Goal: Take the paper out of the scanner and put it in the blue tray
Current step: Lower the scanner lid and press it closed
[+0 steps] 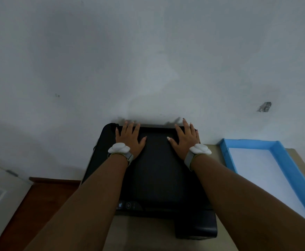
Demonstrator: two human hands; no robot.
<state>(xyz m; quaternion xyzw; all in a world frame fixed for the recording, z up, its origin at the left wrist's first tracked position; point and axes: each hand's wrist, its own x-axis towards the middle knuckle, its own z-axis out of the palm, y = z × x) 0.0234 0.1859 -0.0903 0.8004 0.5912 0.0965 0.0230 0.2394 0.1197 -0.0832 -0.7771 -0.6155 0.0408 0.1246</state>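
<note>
While both the left hand (130,137) and right hand (186,138) lie flat, fingers spread and gripping nothing, on the scanner (157,171) lid, it looks unopened, so lifting it seems next.

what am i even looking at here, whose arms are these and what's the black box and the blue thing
This is a single picture from a camera worn on a person's head, looking forward and down, so the two bare arms are that person's own. The left hand and right hand lie flat, fingers spread, on the closed lid of a black flatbed scanner-printer that stands on a beige table against a pale grey wall. Each wrist carries a white puck-shaped band. To the right of the machine sits a shallow blue-rimmed tray with a white inside. Neither hand holds anything, and no paper from the scanner is visible with the lid shut.
</note>
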